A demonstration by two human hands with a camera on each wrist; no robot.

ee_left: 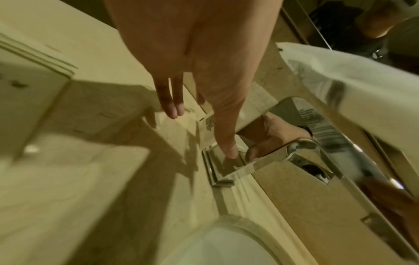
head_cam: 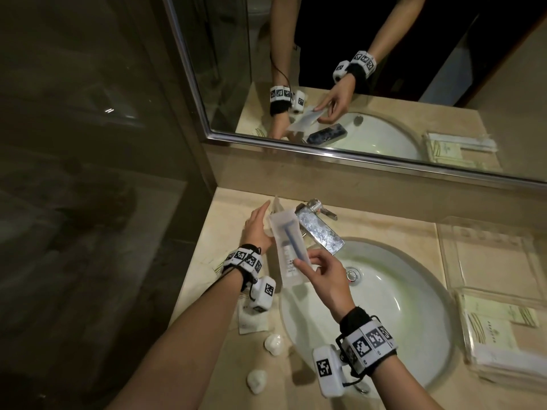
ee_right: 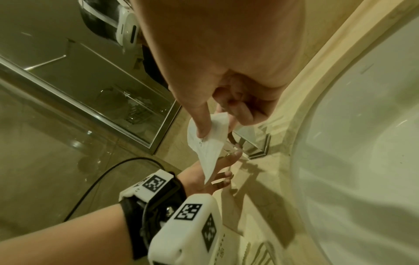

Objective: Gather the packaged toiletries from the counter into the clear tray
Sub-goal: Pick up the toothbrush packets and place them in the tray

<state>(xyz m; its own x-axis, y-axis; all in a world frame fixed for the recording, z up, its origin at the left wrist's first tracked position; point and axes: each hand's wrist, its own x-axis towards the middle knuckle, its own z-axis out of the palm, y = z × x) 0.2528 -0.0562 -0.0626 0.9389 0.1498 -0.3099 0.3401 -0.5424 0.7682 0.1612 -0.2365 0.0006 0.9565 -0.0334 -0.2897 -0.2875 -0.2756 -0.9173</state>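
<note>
My right hand (head_cam: 307, 261) pinches the lower end of a long translucent packet (head_cam: 288, 244) with a blue razor inside, holding it up left of the tap. The right wrist view shows thumb and fingers of that hand (ee_right: 219, 123) on the packet's white edge (ee_right: 211, 148). My left hand (head_cam: 259, 226) stretches flat toward the back wall, fingers straight. Under the left hand (ee_left: 215, 100) a flat printed packet (ee_left: 256, 100) lies on the counter beside the tap's base. The clear tray (head_cam: 485, 261) stands at the right with several packets (head_cam: 491, 329) in it.
A chrome tap (head_cam: 318, 226) juts over the white basin (head_cam: 384, 306) between counter and tray. Another packet (head_cam: 251, 321) lies under my left wrist, and two small white wrapped lumps (head_cam: 273, 344) (head_cam: 257, 380) sit near the counter's front. A mirror (head_cam: 355, 84) runs along the back wall.
</note>
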